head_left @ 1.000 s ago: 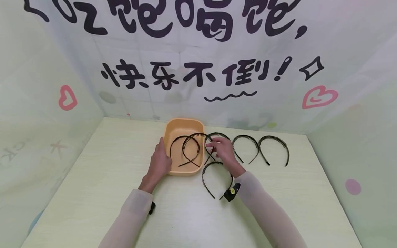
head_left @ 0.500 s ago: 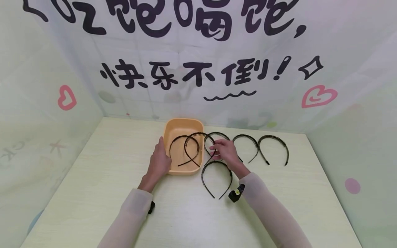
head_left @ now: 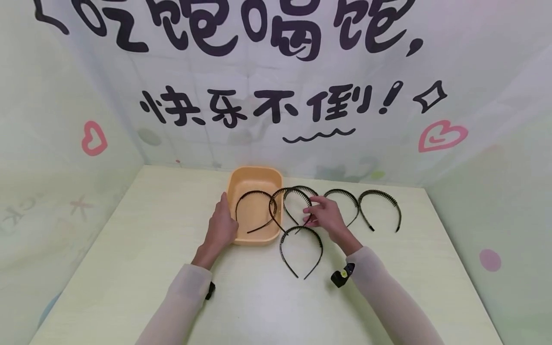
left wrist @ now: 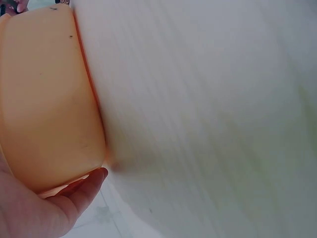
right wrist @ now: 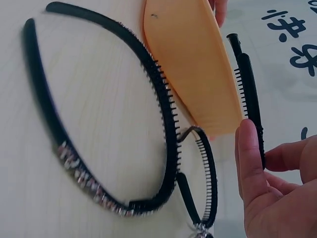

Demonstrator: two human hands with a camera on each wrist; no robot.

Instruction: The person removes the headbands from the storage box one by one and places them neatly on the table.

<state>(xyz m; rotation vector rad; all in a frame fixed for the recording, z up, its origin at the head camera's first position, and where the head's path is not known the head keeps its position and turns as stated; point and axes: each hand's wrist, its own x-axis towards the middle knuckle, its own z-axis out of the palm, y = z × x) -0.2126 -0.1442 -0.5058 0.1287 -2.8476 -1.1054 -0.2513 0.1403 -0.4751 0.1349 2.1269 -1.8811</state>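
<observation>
My left hand (head_left: 221, 224) grips the left side of a peach-orange plastic bin (head_left: 247, 238), its fingers at the outer wall in the left wrist view. Inside the bin lies one black toothed headband (head_left: 256, 192). Between thumb and fingers my right hand (head_left: 327, 216) pinches a second black headband (right wrist: 253, 94), raised beside the bin's right wall and partly overlapping its rim in the head view. Just below that hand, a headband with a sparkly band (right wrist: 166, 99) lies on the table, prongs toward me. Another headband (head_left: 297, 187) lies behind the held one, partly covered.
Two more black headbands, a middle one (head_left: 340, 190) and a right one (head_left: 379, 192), lie in a row to the right on the pale table (head_left: 258, 306). A printed cloth wall (head_left: 215, 148) stands close behind the bin, with side walls left and right.
My right hand has moved right with the pinched headband, carrying it from over the bin toward and past its right rim. The left hand and bin have stayed put.
</observation>
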